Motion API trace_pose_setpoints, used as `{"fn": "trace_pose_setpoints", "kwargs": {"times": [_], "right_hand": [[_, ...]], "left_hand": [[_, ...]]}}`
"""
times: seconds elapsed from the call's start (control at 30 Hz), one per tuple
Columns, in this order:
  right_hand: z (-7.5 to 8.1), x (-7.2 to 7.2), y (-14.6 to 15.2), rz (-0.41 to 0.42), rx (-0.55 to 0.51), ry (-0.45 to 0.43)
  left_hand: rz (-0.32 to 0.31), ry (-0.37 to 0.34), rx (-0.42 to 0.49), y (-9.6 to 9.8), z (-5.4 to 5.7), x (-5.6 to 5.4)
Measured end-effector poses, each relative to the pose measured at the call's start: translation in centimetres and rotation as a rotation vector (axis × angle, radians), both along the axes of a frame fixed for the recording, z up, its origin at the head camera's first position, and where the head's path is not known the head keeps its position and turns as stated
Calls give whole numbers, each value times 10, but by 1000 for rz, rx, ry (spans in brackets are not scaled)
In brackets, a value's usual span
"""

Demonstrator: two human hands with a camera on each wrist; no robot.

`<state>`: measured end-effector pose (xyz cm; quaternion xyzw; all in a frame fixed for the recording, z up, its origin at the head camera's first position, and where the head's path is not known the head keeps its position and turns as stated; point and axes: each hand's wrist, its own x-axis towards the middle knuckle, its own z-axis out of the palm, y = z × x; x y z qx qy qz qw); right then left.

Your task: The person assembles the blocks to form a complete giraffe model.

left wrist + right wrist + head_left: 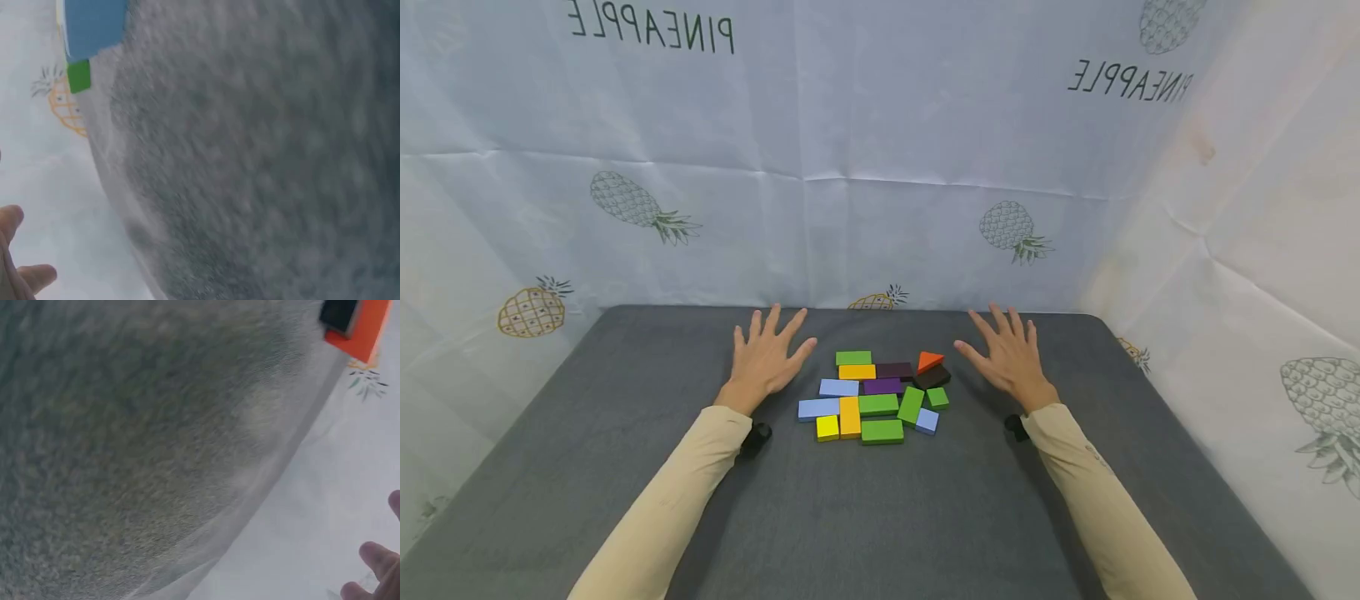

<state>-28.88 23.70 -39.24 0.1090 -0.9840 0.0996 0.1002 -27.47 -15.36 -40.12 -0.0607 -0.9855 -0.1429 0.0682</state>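
Note:
My left hand is spread with straight fingers on the left of a group of coloured blocks, touching none of them. On the other side my right hand, fingers also spread, holds nothing. Between the hands lie several green blocks, light blue blocks, an orange block, a yellow block, a purple block and dark blocks. A red triangular block leans at the group's back right. In the left wrist view a blue block shows; in the right wrist view, the red triangle.
The blocks lie on a dark grey cloth-covered table. A white curtain printed with pineapples hangs behind the table's back edge and along its sides. Black wrist cameras sit under both sleeves.

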Motion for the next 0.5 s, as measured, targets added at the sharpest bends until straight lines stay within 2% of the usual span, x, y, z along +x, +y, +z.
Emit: {"fn": "trace_pose_setpoints", "kwargs": {"times": [0.33,0.5], "right_hand": [[1,13,-8,32,-36,17],[-1,18,-10,44,-59,36]], "left_hand": [[-34,22,42,10,4,10],[-48,10,55,11,3,16]]}}
